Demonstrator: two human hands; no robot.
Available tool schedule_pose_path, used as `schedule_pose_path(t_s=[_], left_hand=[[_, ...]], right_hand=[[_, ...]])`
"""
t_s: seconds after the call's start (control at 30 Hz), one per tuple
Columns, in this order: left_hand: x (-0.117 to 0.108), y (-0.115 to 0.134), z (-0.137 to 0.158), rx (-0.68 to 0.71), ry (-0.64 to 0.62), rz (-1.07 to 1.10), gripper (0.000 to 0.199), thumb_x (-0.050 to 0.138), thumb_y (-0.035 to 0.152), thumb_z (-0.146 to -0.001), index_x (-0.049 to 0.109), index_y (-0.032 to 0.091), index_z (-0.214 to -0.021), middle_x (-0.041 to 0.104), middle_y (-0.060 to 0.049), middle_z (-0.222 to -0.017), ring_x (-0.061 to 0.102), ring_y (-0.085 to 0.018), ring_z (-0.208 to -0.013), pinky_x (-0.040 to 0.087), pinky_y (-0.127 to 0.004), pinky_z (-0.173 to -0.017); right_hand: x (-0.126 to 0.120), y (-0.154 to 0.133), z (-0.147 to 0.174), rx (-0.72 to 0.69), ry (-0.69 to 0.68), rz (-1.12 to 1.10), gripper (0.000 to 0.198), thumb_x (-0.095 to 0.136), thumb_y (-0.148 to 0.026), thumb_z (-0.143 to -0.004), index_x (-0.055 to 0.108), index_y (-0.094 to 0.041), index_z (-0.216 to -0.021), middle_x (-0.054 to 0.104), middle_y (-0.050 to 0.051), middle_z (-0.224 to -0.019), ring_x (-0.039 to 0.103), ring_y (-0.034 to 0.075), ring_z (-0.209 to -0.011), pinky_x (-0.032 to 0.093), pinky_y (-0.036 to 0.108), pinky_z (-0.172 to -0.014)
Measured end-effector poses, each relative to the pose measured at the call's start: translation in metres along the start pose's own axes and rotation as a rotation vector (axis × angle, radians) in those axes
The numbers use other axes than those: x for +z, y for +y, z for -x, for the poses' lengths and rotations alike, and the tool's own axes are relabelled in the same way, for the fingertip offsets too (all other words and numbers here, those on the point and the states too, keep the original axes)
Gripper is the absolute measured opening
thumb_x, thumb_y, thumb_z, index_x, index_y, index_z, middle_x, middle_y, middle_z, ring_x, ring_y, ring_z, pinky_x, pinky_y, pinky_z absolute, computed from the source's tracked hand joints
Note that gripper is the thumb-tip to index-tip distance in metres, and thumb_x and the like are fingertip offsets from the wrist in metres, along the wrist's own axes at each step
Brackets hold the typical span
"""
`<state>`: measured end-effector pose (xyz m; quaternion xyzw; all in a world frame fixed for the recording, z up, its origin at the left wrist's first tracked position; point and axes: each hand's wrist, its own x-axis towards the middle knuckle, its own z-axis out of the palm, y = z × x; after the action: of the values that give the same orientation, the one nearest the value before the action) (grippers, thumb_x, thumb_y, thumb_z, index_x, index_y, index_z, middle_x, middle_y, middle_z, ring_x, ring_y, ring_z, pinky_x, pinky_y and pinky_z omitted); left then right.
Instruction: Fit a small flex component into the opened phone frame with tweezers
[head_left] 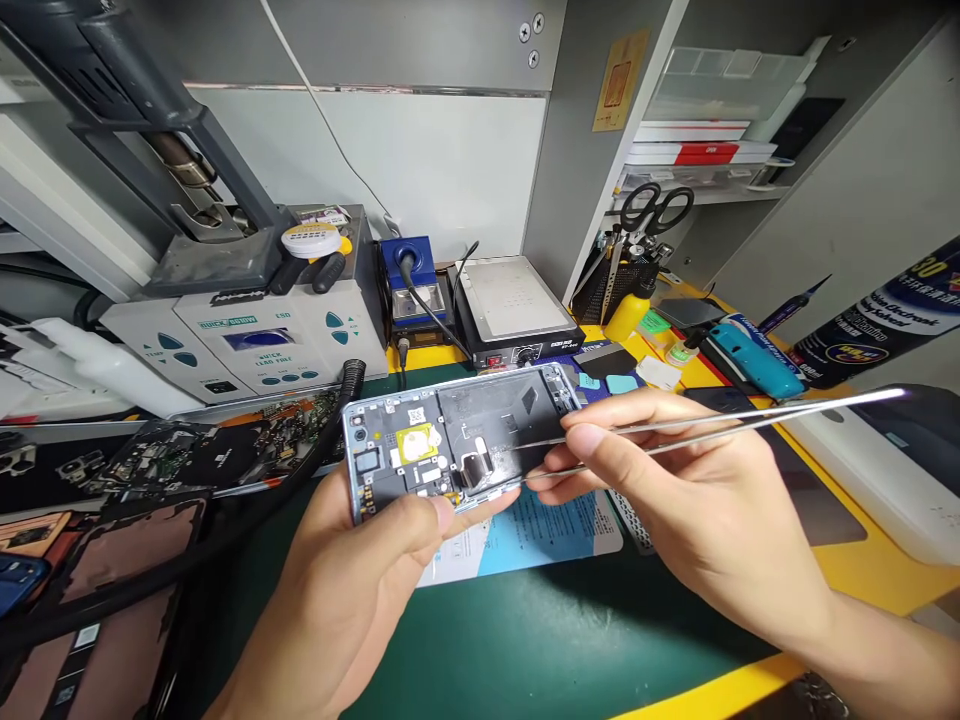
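Observation:
My left hand [375, 570] grips an opened smartphone [517, 415] by its lower left edge, thumb on the board and fingers beneath. The phone tilts toward me, its black inner frame and a yellow-framed patch with whitish paste [418, 444] showing. Between the thumb and fingers of my right hand [675, 480] is a pair of metal tweezers [795, 408], which points left over the phone. A dark flex cable [477, 468] curls up near the tweezers' tips; whether they touch it I cannot tell. Some of my right fingers overlap the phone's right edge.
A hot-air station [247, 345] stands back left, its black hose [300, 470] crossing the left side. Behind the phone are a soldering iron stand [409, 275] and a flat heating plate [514, 295]. Phone parts [217, 455] lie left; a spray can [889, 310] stands right.

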<state>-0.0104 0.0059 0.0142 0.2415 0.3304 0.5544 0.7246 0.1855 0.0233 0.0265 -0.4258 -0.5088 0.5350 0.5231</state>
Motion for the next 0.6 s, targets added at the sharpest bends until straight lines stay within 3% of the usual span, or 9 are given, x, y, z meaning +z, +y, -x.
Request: schedule_pose_path(t_s=[0.33,0.6], left_hand=[[0.0002,-0.004,0.0036,0.004,0.046,-0.027,0.059,0.064,0.006,-0.086,0.063,0.029,-0.139,0.075,-0.005,-0.13,0.062,-0.037,-0.13,0.052,-0.059,-0.109],[-0.0048,-0.0001,-0.0025,-0.033,-0.068,0.03,0.054,0.056,0.006,-0.088,0.066,0.028,-0.136,0.074,-0.005,-0.132,0.058,-0.038,-0.134,0.046,-0.063,-0.113]], right_hand=[[-0.0023,0.0031,-0.0031,0.042,-0.029,-0.114,0.003,0.077,-0.024,-0.092,0.079,-0.022,-0.093,0.081,0.002,-0.081,0.081,0.02,-0.073,0.07,0.031,-0.074],[-0.0023,-0.0004,-0.0003,0.016,0.05,0.008,0.005,0.081,-0.027,-0.088,0.08,-0.023,-0.088,0.08,0.0,-0.073,0.081,0.021,-0.065,0.07,0.031,-0.065]])
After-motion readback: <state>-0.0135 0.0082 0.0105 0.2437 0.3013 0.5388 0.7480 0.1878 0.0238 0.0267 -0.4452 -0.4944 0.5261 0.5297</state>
